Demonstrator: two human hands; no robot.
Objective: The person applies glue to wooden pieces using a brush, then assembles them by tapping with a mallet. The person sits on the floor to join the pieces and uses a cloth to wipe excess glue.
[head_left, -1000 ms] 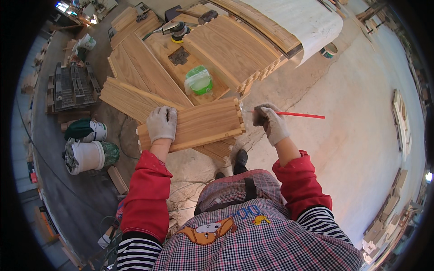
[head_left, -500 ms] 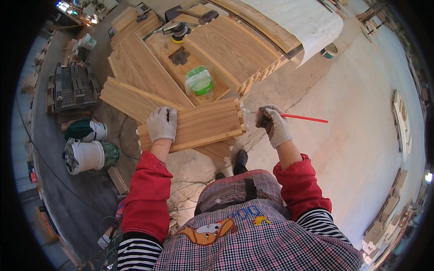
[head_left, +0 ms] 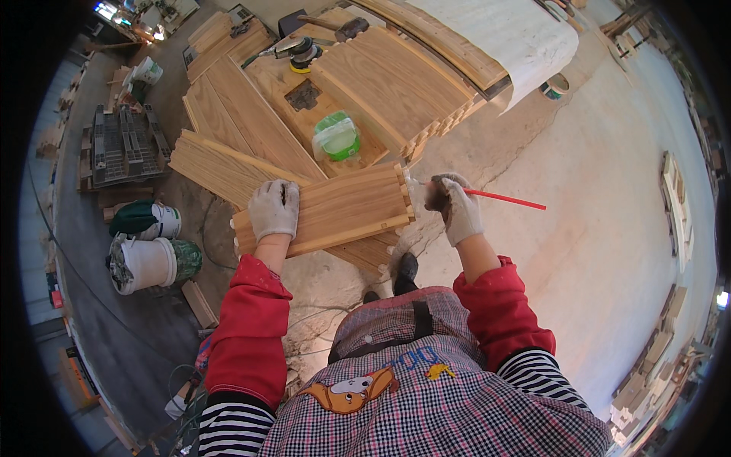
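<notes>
Boards (head_left: 392, 84) crowd the worktable (head_left: 298, 118) above cracked floor (head_left: 579, 183).

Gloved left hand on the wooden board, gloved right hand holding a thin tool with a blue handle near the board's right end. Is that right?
The tool handle is red, not blue, as the head view shows. The rest holds: left hand on the board, right hand near its right end.

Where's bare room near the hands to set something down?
Widest: floor right of the right hand, past its red rod, bordered by wood pieces at far right. Tight: plywood between the green tub and the board stack. Crowded: boards beyond the left hand, buckets to its left.
</notes>
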